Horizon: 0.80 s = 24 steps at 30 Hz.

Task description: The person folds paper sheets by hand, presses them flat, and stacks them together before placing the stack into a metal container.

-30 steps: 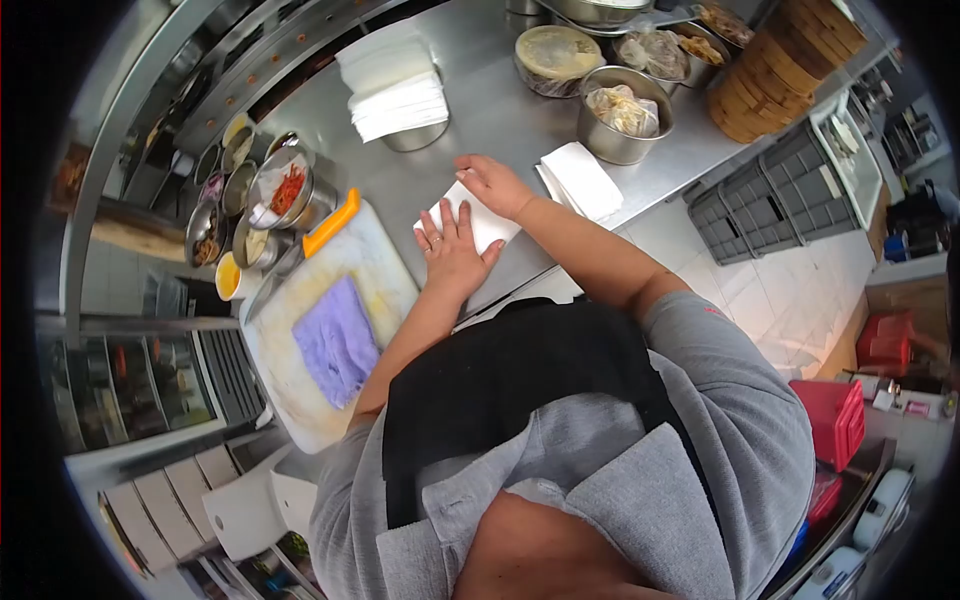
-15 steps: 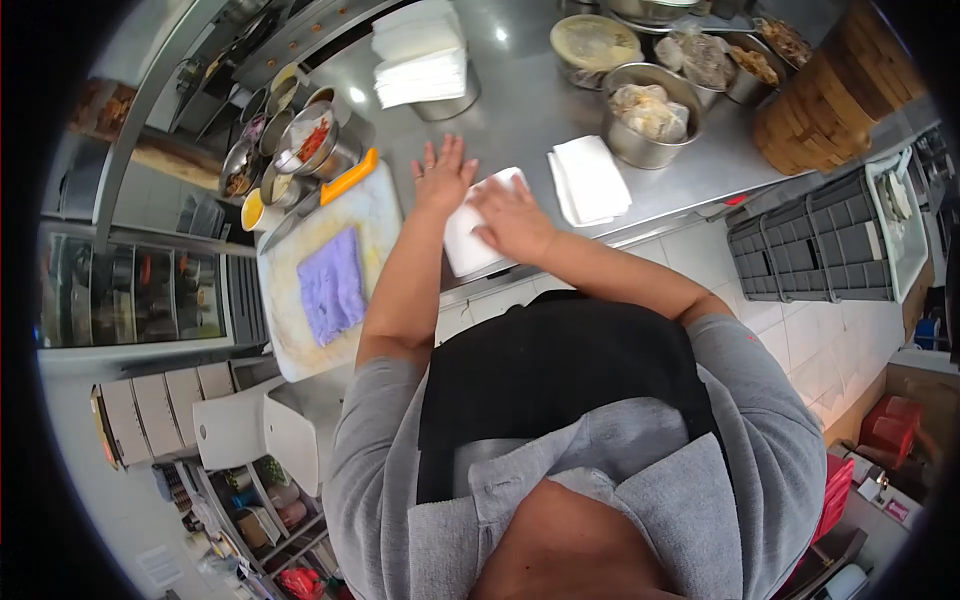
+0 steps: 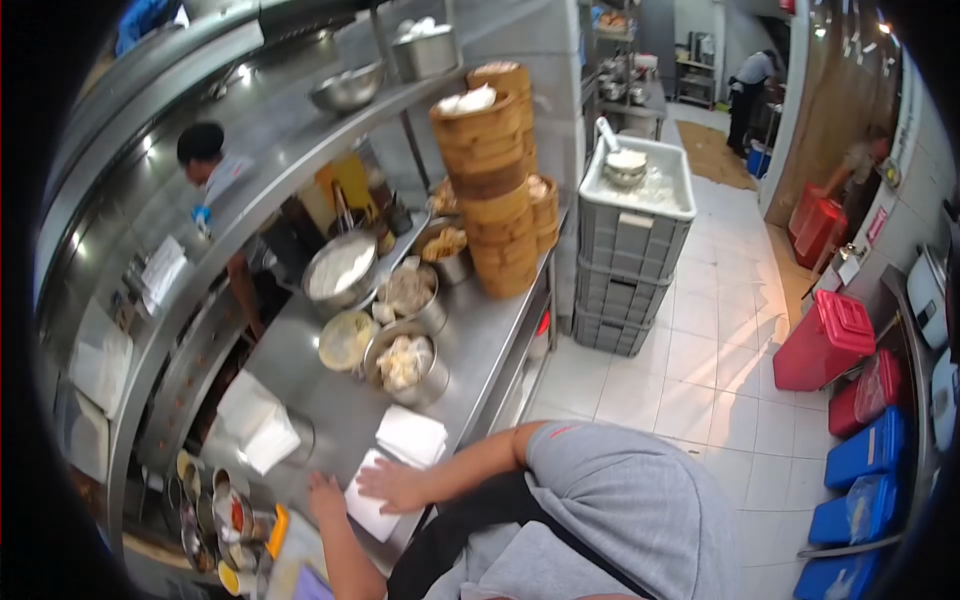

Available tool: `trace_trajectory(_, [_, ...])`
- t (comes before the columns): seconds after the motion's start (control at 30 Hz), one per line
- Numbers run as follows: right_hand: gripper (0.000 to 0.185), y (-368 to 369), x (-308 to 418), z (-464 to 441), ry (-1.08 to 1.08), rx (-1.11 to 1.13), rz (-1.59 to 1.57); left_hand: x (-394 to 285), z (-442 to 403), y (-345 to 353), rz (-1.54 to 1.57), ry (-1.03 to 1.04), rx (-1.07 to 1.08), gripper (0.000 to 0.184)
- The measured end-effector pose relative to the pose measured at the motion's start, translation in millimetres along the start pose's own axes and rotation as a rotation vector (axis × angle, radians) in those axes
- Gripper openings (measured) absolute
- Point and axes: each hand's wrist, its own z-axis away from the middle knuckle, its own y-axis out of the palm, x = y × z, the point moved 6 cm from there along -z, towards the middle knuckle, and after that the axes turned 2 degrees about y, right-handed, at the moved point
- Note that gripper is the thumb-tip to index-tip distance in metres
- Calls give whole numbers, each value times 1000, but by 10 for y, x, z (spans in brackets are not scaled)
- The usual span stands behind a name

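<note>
A stack of white paper sheets (image 3: 372, 516) lies at the near edge of the steel table. My right hand (image 3: 392, 487) rests flat on it, fingers spread and holding nothing. Just left of the stack, my left hand (image 3: 326, 494) is on the steel top with its fingers stretched out, slightly blurred. A second white stack (image 3: 412, 434) is right beyond the first. Farther left, white sheets (image 3: 262, 425) are piled on a metal container. An orange knife handle (image 3: 278, 531) and part of a purple cloth (image 3: 312, 584) show on the cutting board (image 3: 295, 553).
Metal bowls of food (image 3: 407, 366) and a flour bowl (image 3: 341, 268) stand along the table. Tall bamboo steamers (image 3: 490, 200) rise at its far end. Stacked grey crates (image 3: 628, 250) stand on the tiled floor. One person (image 3: 205, 165) is behind the shelf, others are farther back.
The view has swung to the right and up, bringing in the steamers, crates, red and blue bins and other people. My right hand is still on the paper, my left still beside it.
</note>
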Motion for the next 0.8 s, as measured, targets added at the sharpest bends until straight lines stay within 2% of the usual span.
trace_trajectory(0.07, [67,-59,41,36,-14,9,12,-173,105,-213,-85,15,90,54])
trace_trajectory(0.17, [67,-33,46,0,-23,35,61,-161,143,-284,9,-16,76,52])
trace_trajectory(0.3, [66,-103,79,14,-7,52,70,-60,102,-201,8,54,59,49])
trace_trajectory(0.43, [72,-160,82,-82,4,177,4,-66,187,-299,22,90,13,42])
trace_trajectory(0.53, [77,-143,73,-192,51,235,-30,-115,234,-422,-7,39,39,34])
trace_trajectory(0.63, [79,-330,196,-155,-27,170,-102,-84,310,-463,-25,32,44,29])
trace_trajectory(0.67, [77,-403,244,-107,-119,88,-162,-1,346,-441,-30,33,37,28])
trace_trajectory(0.77, [69,-780,450,164,-269,79,-281,192,515,-340,-165,21,13,25])
trace_trajectory(0.8, [58,-897,492,278,-341,-6,-321,141,577,-424,-139,-58,-25,35])
